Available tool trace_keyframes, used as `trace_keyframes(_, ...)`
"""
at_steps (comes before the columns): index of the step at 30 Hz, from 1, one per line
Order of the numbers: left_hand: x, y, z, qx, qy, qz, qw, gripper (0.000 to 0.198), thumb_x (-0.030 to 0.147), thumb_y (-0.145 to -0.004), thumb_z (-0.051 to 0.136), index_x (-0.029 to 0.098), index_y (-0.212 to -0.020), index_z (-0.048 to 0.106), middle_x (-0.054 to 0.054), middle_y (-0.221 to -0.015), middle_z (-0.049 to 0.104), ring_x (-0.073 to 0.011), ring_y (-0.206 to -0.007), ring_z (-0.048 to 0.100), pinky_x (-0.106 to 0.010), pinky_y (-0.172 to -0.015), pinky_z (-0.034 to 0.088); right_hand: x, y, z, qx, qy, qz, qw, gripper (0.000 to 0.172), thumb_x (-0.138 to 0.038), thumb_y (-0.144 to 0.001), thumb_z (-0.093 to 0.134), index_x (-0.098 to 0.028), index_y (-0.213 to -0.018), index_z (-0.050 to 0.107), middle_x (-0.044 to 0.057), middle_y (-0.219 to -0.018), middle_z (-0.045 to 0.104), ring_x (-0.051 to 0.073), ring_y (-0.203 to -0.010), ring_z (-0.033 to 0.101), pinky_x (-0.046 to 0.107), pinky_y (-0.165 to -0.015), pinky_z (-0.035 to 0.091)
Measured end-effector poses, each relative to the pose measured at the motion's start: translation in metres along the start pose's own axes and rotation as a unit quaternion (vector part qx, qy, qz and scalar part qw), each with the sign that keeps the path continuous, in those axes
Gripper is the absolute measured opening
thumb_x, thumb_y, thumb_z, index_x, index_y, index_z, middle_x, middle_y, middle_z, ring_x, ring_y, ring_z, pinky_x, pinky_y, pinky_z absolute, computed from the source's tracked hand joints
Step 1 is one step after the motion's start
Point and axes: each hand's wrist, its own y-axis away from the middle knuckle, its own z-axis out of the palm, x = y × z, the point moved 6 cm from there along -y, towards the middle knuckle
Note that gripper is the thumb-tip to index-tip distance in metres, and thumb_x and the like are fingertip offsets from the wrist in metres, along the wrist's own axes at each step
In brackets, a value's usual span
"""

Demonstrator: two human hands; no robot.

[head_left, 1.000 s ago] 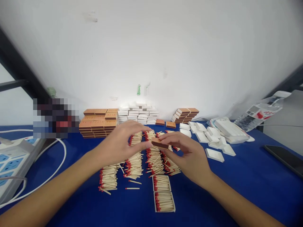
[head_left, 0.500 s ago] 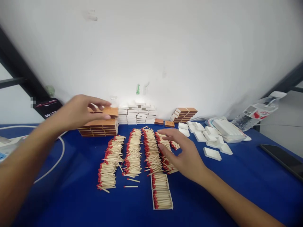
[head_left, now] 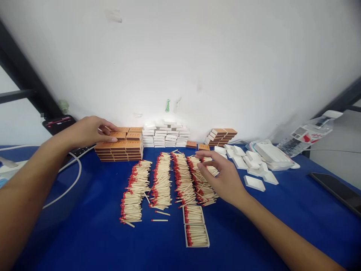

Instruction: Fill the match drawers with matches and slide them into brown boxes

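Left hand (head_left: 89, 130), at ten o'clock, touches a box (head_left: 119, 136); whether gripping, I can't tell. Likely light, crushable: pinch its edges. Right hand (head_left: 222, 176) empty, fingers parted.

Nothing legible: print on the matchboxes (head_left: 135, 143) and the bottle label (head_left: 306, 135) (partly red) is too blurred.

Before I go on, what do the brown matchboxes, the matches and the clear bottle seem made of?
Brown matchboxes: probably matte thin card, from their crisp edges and printed tops.
Matches: likely bare wood, pale and dull, with red heads.
Clear bottle: apparently glossy plastic, see-through with ribs and bright highlights.
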Motion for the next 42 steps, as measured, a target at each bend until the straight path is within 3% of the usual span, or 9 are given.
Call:
trace_keyframes(4,-0.002,-0.001,0.008,-0.040,-0.020,-0.046,0.998,0.052,0.054,-0.080,0.083,0.019,-0.118,0.077,0.000,-0.082,0.081,-0.0210,-0.074,0.071,-0.032,-0.067,0.052,-0.005,-0.002,0.000,-0.005,0.007,-0.044,0.999,0.015,-0.034,-0.102,0.060,-0.028,-0.108,0.072,0.007,-0.114,0.073,0.024,-0.101,0.070,0.042,-0.087,0.062)
trace_keyframes(18,0.014,-0.002,0.002,-0.013,-0.079,-0.057,0.995,0.052,0.057,-0.081,0.079,0.017,-0.114,0.077,-0.005,-0.081,0.079,-0.0225,-0.074,0.068,-0.034,-0.072,0.049,-0.007,-0.007,-0.012,-0.012,0.041,-0.046,0.998,0.015,-0.033,-0.100,0.060,-0.027,-0.101,0.074,0.006,-0.096,0.074,0.022,-0.084,0.067,0.038,-0.072,0.056)
trace_keyframes(21,0.032,-0.001,-0.007,0.024,-0.098,-0.052,0.994,0.053,0.063,-0.084,0.073,0.018,-0.112,0.078,-0.007,-0.085,0.078,-0.0238,-0.075,0.068,-0.037,-0.075,0.050,-0.010,-0.004,-0.008,-0.155,0.032,0.001,0.987,0.016,-0.038,-0.097,0.065,-0.025,-0.094,0.074,0.002,-0.078,0.070,0.017,-0.066,0.060,0.032,-0.060,0.049)
trace_keyframes(24,0.058,0.003,-0.012,0.049,-0.095,-0.026,0.994,0.051,0.064,-0.087,0.068,0.020,-0.111,0.078,-0.007,-0.091,0.078,-0.0237,-0.076,0.068,-0.038,-0.076,0.050,-0.021,0.012,0.002,-0.319,0.031,0.042,0.946,0.017,-0.039,-0.090,0.073,-0.023,-0.084,0.073,-0.001,-0.067,0.066,0.015,-0.058,0.057,0.028,-0.053,0.042)
trace_keyframes(27,0.091,0.012,-0.010,0.028,-0.051,0.007,0.998,0.052,0.069,-0.085,0.066,0.023,-0.104,0.080,-0.006,-0.087,0.077,-0.0238,-0.074,0.068,-0.036,-0.070,0.050,-0.036,0.026,0.007,-0.375,0.067,0.028,0.924,0.012,-0.033,-0.083,0.078,-0.024,-0.090,0.075,-0.001,-0.071,0.068,0.015,-0.060,0.058,0.028,-0.052,0.038)
trace_keyframes(31,0.146,0.033,0.012,-0.100,0.028,0.085,0.991,0.039,0.067,-0.086,0.068,0.032,-0.099,0.080,-0.001,-0.087,0.077,-0.0211,-0.074,0.068,-0.033,-0.064,0.049,-0.042,0.033,0.013,-0.392,0.100,0.006,0.915,0.019,-0.030,-0.079,0.081,-0.025,-0.097,0.075,-0.001,-0.073,0.066,0.015,-0.062,0.055,0.028,-0.052,0.033)
trace_keyframes(34,0.186,0.052,0.038,-0.187,0.053,0.119,0.974,0.030,0.060,-0.092,0.065,0.033,-0.091,0.077,-0.001,-0.081,0.074,-0.0189,-0.066,0.065,-0.032,-0.055,0.044,-0.038,0.033,0.017,-0.392,0.110,-0.002,0.913,0.003,-0.021,-0.088,0.069,-0.023,-0.087,0.071,-0.003,-0.067,0.062,0.013,-0.059,0.052,0.027,-0.053,0.031)
trace_keyframes(36,0.207,0.063,0.062,-0.237,0.078,0.140,0.958,0.030,0.055,-0.094,0.066,0.029,-0.081,0.074,-0.001,-0.077,0.072,-0.0175,-0.064,0.064,-0.032,-0.052,0.041,-0.036,0.033,0.020,-0.399,0.112,-0.015,0.910,0.012,-0.015,-0.089,0.063,-0.022,-0.080,0.067,-0.003,-0.066,0.060,0.012,-0.058,0.050,0.027,-0.053,0.030)
trace_keyframes(42,0.233,0.077,0.117,-0.243,0.101,0.176,0.949,0.028,0.048,-0.088,0.079,0.024,-0.080,0.066,-0.002,-0.077,0.068,-0.0187,-0.064,0.059,-0.033,-0.054,0.036,-0.036,0.031,0.020,-0.390,0.111,-0.030,0.914,0.019,-0.010,-0.087,0.061,-0.021,-0.071,0.059,-0.005,-0.062,0.054,0.010,-0.055,0.044,0.027,-0.053,0.028)
